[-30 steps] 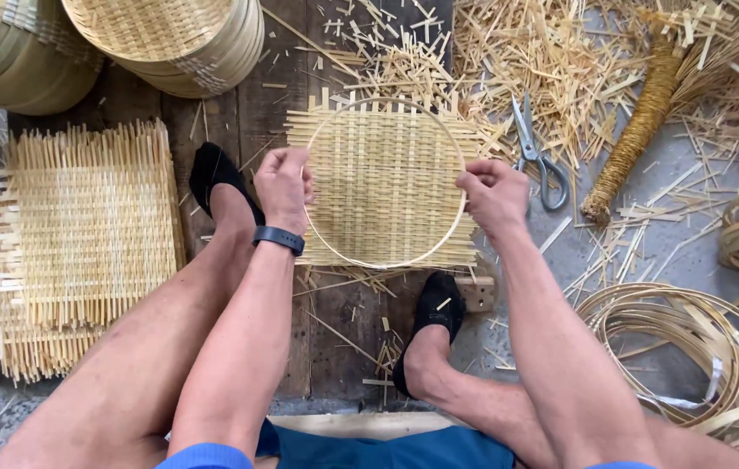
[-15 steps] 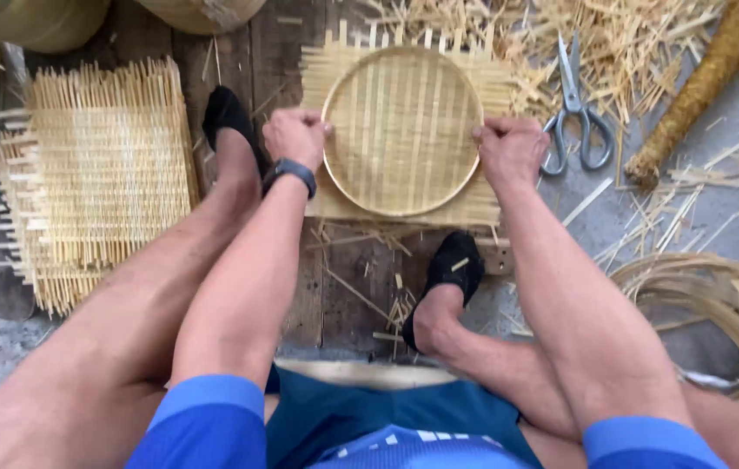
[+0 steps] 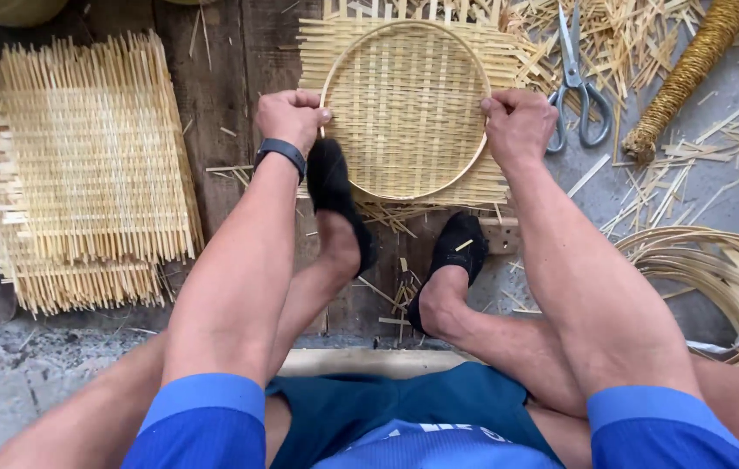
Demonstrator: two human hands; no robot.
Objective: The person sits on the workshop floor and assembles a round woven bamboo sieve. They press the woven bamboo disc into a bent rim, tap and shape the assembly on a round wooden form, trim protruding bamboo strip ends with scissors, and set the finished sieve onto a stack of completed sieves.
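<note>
Head view: my left hand (image 3: 293,117) clenches the left edge of the round hoop (image 3: 484,148), thumb against the rim. My right hand (image 3: 519,126) grips the right edge the same way. Hoop sits on the square woven mat (image 3: 404,108), which lies on the dark wooden boards (image 3: 213,95). Loose strip ends stick out past the hoop on all four sides.

Left foot in a black shoe (image 3: 334,195) touches the mat's lower left edge, just beside my left hand. Right shoe (image 3: 452,260) is just below the mat's bottom edge.

Room: tight on the right, with scissors (image 3: 576,82) just beside my right hand and a straw-wrapped bundle (image 3: 686,74) beyond them. A stack of woven mats (image 3: 82,165) lies to the left, apart from my left hand with a strip of bare board between. Coiled bamboo strips (image 3: 717,278) lie lower right, near my right knee. Offcuts litter the floor top right.
</note>
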